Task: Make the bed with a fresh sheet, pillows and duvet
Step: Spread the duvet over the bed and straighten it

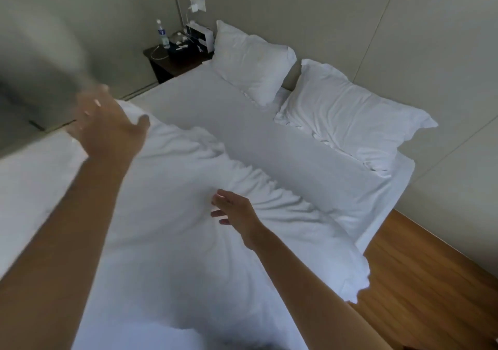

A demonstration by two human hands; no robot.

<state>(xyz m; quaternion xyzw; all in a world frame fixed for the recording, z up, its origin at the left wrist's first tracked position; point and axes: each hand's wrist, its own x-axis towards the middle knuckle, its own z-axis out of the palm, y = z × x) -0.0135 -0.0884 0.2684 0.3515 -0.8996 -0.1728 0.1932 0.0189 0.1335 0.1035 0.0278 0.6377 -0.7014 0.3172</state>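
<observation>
The duvet [188, 215] lies rumpled across the lower centre of the frame, over the white sheet [269, 139] — its corner hangs off the bed's edge at lower right. Two pillows [347, 112] rest at the upper right. The left hand [107, 126] hovers spread open, blurred, holding nothing; the right hand [234, 209] — fingers loose, empty — sits just above the folds.

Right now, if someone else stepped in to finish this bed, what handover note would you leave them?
Left hand: open, raised over the duvet's far edge, blurred.
Right hand: open, just above the rumpled duvet, gripping nothing.
Sheet: on the mattress, smooth where visible.
Two pillows: at the head, against the wall.
Left: pull the bunched duvet up and flatten it.
</observation>
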